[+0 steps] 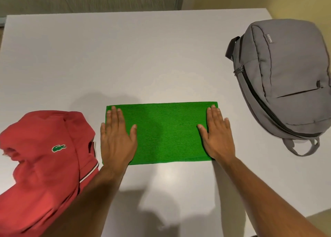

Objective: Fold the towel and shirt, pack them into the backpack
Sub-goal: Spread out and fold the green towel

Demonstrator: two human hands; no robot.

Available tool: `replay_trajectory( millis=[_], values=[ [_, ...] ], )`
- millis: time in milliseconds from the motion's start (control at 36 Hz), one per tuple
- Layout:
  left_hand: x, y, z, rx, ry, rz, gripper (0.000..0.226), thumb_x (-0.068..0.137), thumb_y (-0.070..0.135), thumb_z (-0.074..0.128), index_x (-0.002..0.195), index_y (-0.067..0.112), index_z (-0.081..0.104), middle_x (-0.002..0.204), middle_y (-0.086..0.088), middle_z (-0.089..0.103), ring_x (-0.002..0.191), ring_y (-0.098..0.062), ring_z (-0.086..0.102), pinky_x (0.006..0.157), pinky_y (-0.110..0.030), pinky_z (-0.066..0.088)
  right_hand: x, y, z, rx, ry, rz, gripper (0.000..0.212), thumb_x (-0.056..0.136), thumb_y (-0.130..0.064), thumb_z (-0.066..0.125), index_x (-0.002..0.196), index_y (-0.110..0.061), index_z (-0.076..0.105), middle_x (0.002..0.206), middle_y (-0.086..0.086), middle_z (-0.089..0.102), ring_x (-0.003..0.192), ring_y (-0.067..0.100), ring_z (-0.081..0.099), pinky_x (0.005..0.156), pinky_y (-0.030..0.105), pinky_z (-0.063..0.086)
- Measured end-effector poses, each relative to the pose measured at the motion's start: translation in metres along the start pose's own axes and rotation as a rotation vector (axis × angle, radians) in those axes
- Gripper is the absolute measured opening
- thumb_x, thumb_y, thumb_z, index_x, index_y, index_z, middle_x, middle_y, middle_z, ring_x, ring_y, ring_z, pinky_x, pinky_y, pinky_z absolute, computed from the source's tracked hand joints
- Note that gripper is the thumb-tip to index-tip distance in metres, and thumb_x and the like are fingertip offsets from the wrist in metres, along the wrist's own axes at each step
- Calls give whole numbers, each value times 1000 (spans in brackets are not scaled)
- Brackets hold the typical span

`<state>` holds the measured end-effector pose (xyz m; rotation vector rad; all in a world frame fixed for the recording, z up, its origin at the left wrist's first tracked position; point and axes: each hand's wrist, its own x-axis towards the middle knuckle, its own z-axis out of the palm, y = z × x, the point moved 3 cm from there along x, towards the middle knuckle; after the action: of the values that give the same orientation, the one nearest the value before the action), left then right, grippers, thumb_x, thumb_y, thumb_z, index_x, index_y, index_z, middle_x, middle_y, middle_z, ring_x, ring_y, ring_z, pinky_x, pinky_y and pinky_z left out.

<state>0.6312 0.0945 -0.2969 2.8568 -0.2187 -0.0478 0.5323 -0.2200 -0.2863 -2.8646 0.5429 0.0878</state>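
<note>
A green towel (166, 132) lies flat as a wide rectangle in the middle of the white table (125, 57). My left hand (116, 138) rests palm down on its left end, fingers spread. My right hand (217, 136) presses flat on its right end, fingers apart. Neither hand grips anything. A red polo shirt (44, 161) with a small green crocodile logo lies crumpled at the left, partly under my left forearm. A grey backpack (286, 80) lies on its back at the right, its main zipper shut as far as I can see.
The table's far edge meets a wall and a floor strip at the back. The backpack's straps (302, 147) hang toward the table's right front. Bare tabletop stretches behind the towel and between my forearms.
</note>
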Motion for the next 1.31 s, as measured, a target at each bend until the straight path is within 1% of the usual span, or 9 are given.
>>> replay_trajectory(
  millis=[222,306,389,472,556,722,1028,1194,1306],
  values=[
    [3,17,-9,18,-9,-11,71,106,48,24,161,3,19,170,-16,12,159,-30,1,127,-54,9,4,-22,-10,-5,26,16,75,106,-60,10,167,-15,8,174,2,-1,160,16,-9,129,51,-4],
    [6,45,-7,-22,-22,132,67,108,43,28,163,7,14,172,-12,4,159,-27,-5,128,-49,4,10,-64,-15,73,44,-97,67,108,-46,20,167,-17,7,174,2,-2,160,15,-9,129,50,-1],
    [10,76,3,-128,-95,310,63,109,33,30,164,10,10,172,-9,0,159,-21,-6,129,-46,7,19,-110,-6,160,14,-278,65,106,-28,36,166,-15,14,174,3,7,161,15,0,130,47,6],
    [14,82,14,-109,-133,390,62,106,29,23,164,12,9,172,-7,4,159,-19,-2,128,-47,14,24,-132,9,245,-71,-360,64,104,-27,33,166,-19,18,174,1,11,160,13,5,130,41,7],
    [17,67,16,-17,-112,358,63,107,39,22,164,12,15,172,-6,8,159,-19,2,128,-47,15,28,-120,21,144,-60,-325,61,108,-35,28,166,-17,18,174,0,11,160,13,4,130,45,10],
    [25,29,7,20,-77,225,71,105,52,20,164,13,11,172,-4,5,159,-16,-1,128,-47,13,37,-82,16,46,-43,-199,64,110,-49,17,167,-21,7,174,-4,1,160,10,-6,130,42,1],
    [34,-3,-3,2,-21,111,75,104,55,23,163,8,16,171,-10,12,159,-23,7,128,-47,13,48,-29,5,14,-4,-45,69,109,-54,17,167,-18,10,174,-1,4,160,12,-2,130,41,4],
    [34,-4,-1,9,-9,86,78,104,57,24,163,8,13,171,-10,10,159,-23,4,128,-49,11,52,-16,1,22,1,36,71,109,-58,19,167,-18,10,175,-1,3,160,14,0,130,43,4],
    [34,-6,-1,17,2,78,79,103,57,25,163,7,13,171,-11,10,159,-23,3,128,-49,11,54,-12,-3,18,-15,24,70,109,-59,18,167,-21,7,174,-3,0,160,12,-3,130,42,2]
  ],
)
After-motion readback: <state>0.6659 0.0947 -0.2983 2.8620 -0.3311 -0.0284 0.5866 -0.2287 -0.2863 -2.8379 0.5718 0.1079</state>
